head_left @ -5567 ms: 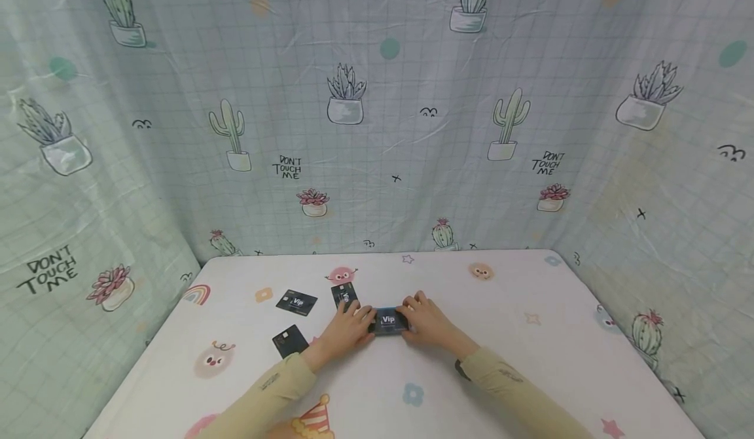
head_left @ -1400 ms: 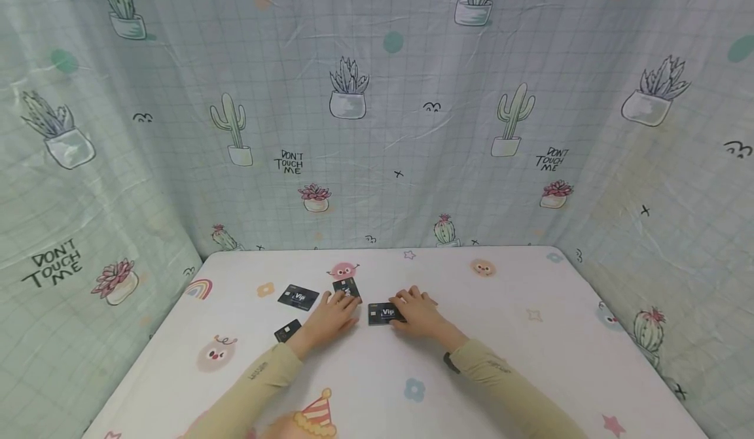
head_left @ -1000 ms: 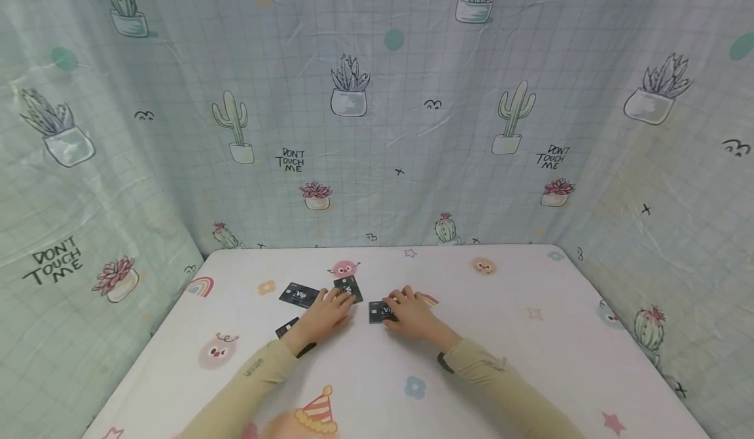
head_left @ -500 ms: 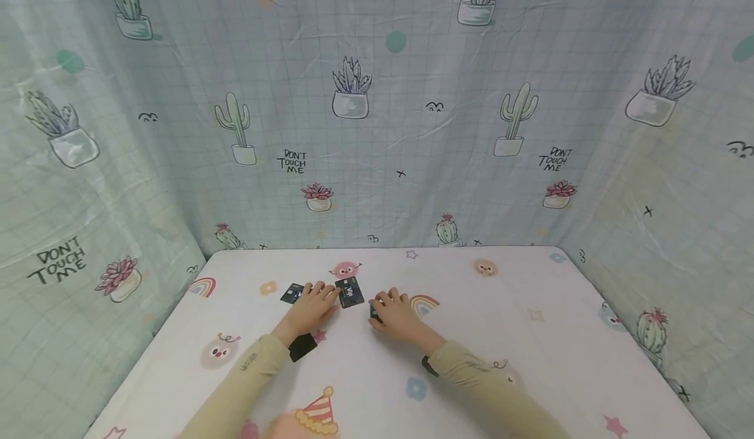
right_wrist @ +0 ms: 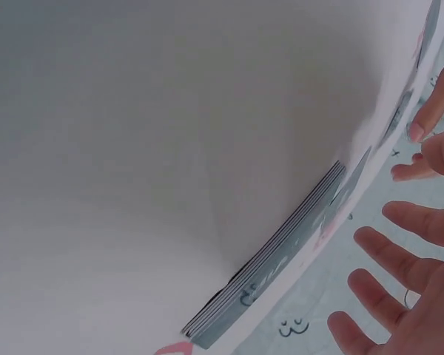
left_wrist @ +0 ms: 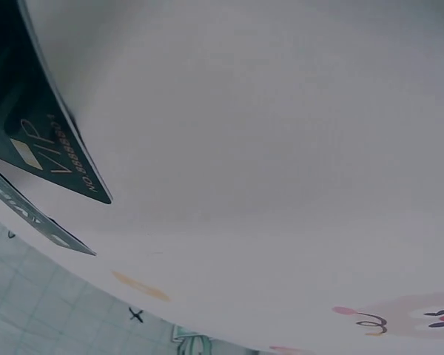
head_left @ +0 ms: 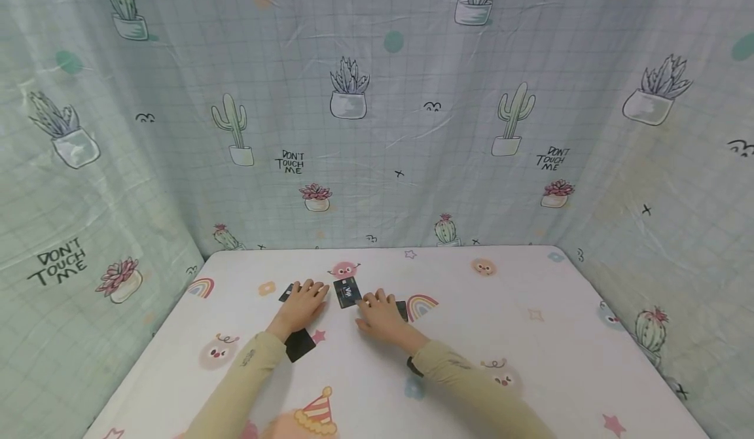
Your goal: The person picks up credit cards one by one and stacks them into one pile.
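Observation:
My left hand lies over the far-left black card, hiding most of it; its fingers look relaxed, and whether they touch the card is hidden. Another black card sits partly under the left wrist, its VIP lettering readable in the left wrist view. Between the hands lies a black Vip card. My right hand hovers near that card's lower right corner, fingers spread and holding nothing. Just right of it, partly covered, is a neat stack of cards, its layered edges visible in the right wrist view.
A white table printed with cartoon faces, stars and rainbows carries the cards. A cactus-patterned curtain rises behind its far edge and along both sides.
My right hand has let go of the card stack and moved left, uncovering the stack on its right. My left hand has shifted left, away from the middle Vip card, over the far-left card.

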The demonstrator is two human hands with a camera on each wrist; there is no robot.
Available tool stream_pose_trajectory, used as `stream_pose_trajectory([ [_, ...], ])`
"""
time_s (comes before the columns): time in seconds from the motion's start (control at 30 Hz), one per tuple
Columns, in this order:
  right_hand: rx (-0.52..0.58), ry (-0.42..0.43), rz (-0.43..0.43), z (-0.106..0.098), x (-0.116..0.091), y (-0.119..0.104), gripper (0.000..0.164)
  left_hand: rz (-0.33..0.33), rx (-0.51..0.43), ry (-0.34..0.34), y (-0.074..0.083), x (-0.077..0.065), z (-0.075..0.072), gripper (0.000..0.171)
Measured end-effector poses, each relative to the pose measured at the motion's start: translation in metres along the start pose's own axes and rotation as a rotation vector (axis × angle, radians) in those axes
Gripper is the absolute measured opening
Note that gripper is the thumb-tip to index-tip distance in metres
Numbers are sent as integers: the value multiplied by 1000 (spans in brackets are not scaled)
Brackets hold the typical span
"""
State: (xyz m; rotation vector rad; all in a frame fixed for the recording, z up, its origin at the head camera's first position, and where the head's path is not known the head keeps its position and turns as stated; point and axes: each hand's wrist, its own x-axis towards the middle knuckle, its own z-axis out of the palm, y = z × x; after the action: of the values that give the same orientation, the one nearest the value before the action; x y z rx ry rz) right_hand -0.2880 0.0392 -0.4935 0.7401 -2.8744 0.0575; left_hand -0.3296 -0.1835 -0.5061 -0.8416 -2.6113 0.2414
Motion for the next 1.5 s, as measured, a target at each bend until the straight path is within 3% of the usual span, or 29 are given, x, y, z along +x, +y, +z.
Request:
stream_pose_trajectory([
  [0.27,3,27,-8,5,11,-13,41,-77,-10,-90,-1,5,1,42],
  [0.37,-7,90,-31,13,15,-15,40,-104,-23,-134,-1,6,2,42],
  [0.5,10,75,-22,14,18,-19,39,-150,-51,-191,-2,7,-1,43],
  [0.6,27,-2,13,8,19,-23,40,-171,-56,-210,-3,6,-3,43],
  [0.83,40,-49,39,12,24,-25,41,-161,-18,-240,-4,5,-2,45],
  [1.23,-9,-132,52,15,27,-29,43,-105,-105,-291,9,16,-10,42],
  [1.5,-58,-131,30,16,27,-28,40,-81,-112,-298,12,12,-4,39],
])
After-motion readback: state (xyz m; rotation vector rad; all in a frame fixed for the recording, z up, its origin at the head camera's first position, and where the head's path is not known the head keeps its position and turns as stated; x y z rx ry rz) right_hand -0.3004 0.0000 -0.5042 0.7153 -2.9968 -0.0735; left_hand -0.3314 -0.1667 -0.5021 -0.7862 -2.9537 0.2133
